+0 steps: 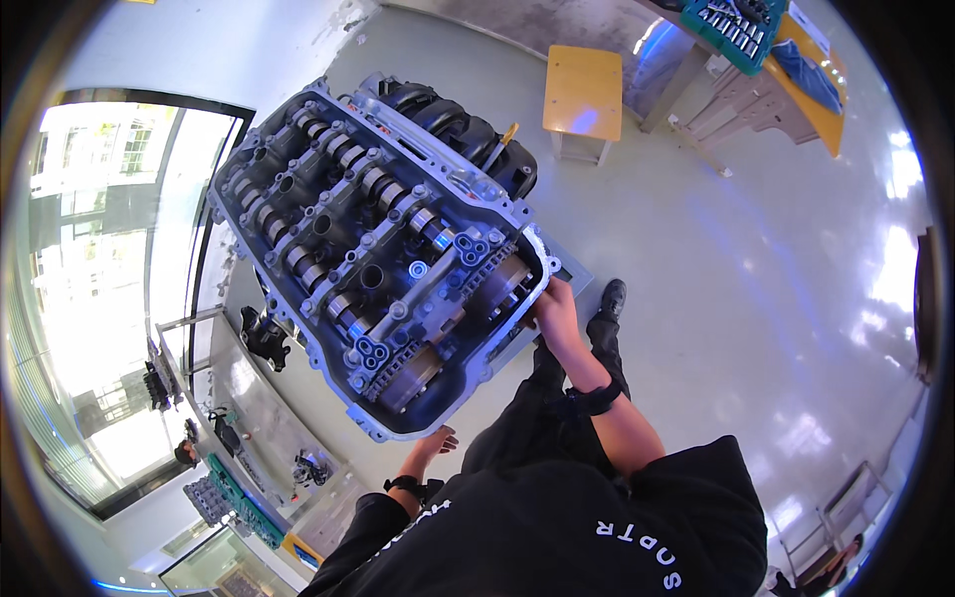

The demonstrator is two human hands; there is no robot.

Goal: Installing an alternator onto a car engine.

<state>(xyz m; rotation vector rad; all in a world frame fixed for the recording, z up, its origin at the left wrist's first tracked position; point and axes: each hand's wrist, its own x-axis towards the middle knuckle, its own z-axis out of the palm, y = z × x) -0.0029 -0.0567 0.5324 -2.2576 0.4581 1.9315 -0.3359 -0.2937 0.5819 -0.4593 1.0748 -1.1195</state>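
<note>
A car engine [328, 224] with its top cover off stands in front of me, tilted across the view. Two camshafts with shiny lobes run along it. At the near end are two sprockets, a left one [406, 383] and a right one [502, 287], with timing chain around them. My right hand [559, 310] is against the engine's near right edge; its fingertips are hidden behind the casing. Below the near left corner, my left hand [434, 445] hangs with fingers loosely stretched, holding nothing visible. A black intake manifold [448, 124] sits along the engine's far right side.
A yellow-topped stool [584, 95] stands beyond the engine. At the far right, a table [818, 114] bears a green socket-set case [736, 30] and a blue cloth [806, 75]. Engine parts lie along a bench [269, 438] at left, near large windows [109, 289].
</note>
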